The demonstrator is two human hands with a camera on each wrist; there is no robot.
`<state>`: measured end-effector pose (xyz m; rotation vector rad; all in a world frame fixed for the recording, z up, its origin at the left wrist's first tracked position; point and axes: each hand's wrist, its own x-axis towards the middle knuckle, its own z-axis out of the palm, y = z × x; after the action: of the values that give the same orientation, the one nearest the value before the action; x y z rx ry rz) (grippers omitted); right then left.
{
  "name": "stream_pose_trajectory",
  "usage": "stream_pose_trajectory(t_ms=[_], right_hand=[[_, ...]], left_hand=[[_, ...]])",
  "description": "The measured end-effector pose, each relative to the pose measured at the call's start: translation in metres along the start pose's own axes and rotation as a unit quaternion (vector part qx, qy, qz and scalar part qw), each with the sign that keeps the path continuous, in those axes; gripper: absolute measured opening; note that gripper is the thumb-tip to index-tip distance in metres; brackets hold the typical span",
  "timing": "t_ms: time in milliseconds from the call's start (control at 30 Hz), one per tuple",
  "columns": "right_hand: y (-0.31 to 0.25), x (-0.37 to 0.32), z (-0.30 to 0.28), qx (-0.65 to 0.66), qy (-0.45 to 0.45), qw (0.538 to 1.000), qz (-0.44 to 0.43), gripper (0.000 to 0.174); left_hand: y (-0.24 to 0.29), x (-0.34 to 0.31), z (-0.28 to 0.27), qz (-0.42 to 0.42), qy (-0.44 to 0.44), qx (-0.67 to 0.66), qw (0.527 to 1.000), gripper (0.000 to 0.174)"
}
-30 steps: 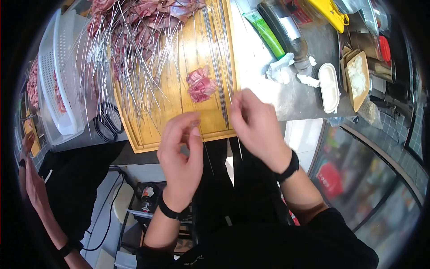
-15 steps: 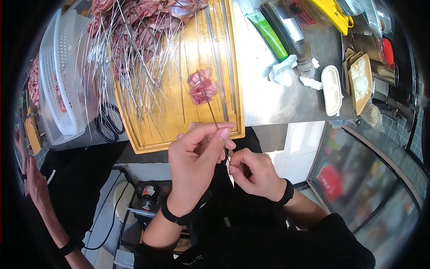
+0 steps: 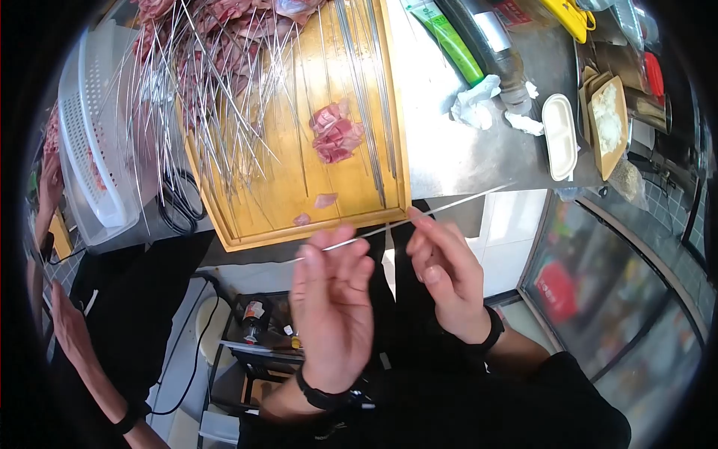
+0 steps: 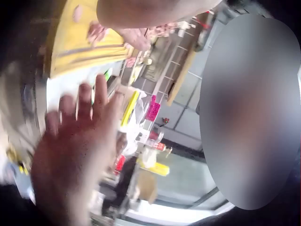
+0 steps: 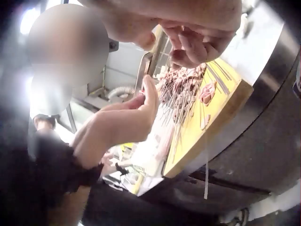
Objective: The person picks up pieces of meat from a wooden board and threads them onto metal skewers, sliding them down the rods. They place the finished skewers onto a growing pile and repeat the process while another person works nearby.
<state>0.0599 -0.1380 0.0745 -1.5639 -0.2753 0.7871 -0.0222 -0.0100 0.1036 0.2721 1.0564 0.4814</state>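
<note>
A thin metal skewer slants across both hands, its far end out to the right past the board's front edge. My left hand is palm up and holds the skewer's near end between thumb and fingers. My right hand has its fingers loosely extended, the index fingertip right at the skewer's middle; in the left wrist view its fingers look spread. Ahead, a clump of raw meat slices lies on the wooden board. Two small meat bits lie near its front edge.
Many meat-loaded skewers pile at the board's left, and bare skewers line its right side. A white perforated basket stands left. Bottles, a green tube and a white tray sit right. Another person's hand shows at left.
The skewer has swung from pointing at the meat clump to lying crosswise toward the right. My left hand has turned palm up, the right fingers have loosened, and two meat bits now show on the board.
</note>
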Motion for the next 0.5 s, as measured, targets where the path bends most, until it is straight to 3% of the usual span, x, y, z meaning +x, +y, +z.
stream_pose_trajectory(t_ms=[67, 133, 200, 233, 267, 333, 400, 467, 500], right_hand=[[0.001, 0.007, 0.009, 0.046, 0.023, 0.998, -0.04, 0.034], [0.001, 0.011, 0.007, 0.019, 0.019, 0.999, -0.038, 0.033], [0.009, 0.016, 0.006, 0.033, -0.018, 0.997, -0.063, 0.024], [0.012, 0.022, 0.004, 0.05, -0.015, 0.994, -0.091, 0.011], [0.008, 0.02, 0.004, 0.112, 0.023, 0.993, -0.033, 0.008], [-0.001, 0.024, -0.003, 0.219, 0.126, 0.967, -0.038, 0.012], [-0.008, 0.036, -0.022, 0.172, 0.218, 0.956, -0.091, 0.016], [-0.002, 0.038, -0.041, 0.131, 0.228, 0.96, -0.098, 0.018], [-0.002, 0.035, -0.041, 0.063, 0.223, 0.971, -0.064, 0.021]], left_hand=[[-0.012, -0.006, -0.005, -0.078, 0.017, -0.036, 0.996, 0.029], [-0.019, -0.007, -0.009, -0.09, -0.002, -0.04, 0.995, 0.029], [-0.021, -0.006, -0.012, -0.115, -0.017, -0.038, 0.993, 0.028], [-0.018, -0.003, -0.014, -0.135, -0.044, -0.028, 0.989, 0.03], [-0.012, -0.001, -0.014, -0.137, -0.04, -0.026, 0.989, 0.03], [0.009, 0.002, -0.01, -0.296, -0.169, 0.13, 0.931, 0.039], [0.044, 0.01, -0.016, -0.356, -0.25, 0.256, 0.863, 0.024], [0.06, 0.012, -0.01, -0.166, -0.23, 0.41, 0.867, 0.014], [0.057, 0.022, -0.014, 0.031, -0.209, 0.532, 0.82, 0.013]])
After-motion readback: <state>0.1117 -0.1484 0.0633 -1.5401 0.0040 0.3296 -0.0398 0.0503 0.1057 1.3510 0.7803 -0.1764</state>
